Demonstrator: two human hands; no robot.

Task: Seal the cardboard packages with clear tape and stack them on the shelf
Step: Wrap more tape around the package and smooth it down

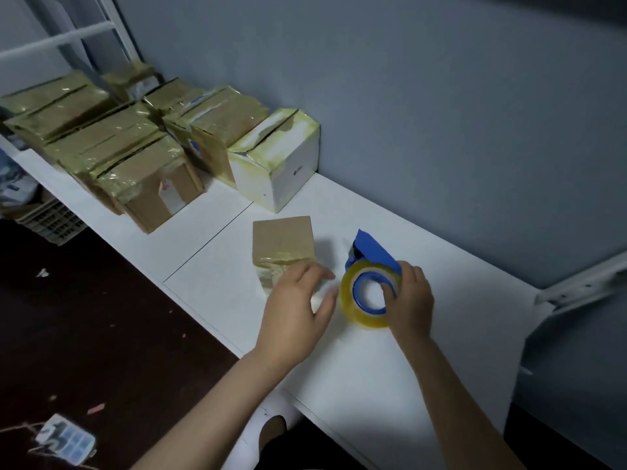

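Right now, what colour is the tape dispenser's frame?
The tape dispenser has a blue frame; head view.

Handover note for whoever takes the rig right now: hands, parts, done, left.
Left hand: open, fingers over the near end of the small box.
Right hand: grips the tape dispenser beside it, fingers in the roll's core.
Done: taped packages sit in rows at the wall; the small box has tape on its near end.
Left: finish sealing it, then stack it with the others.
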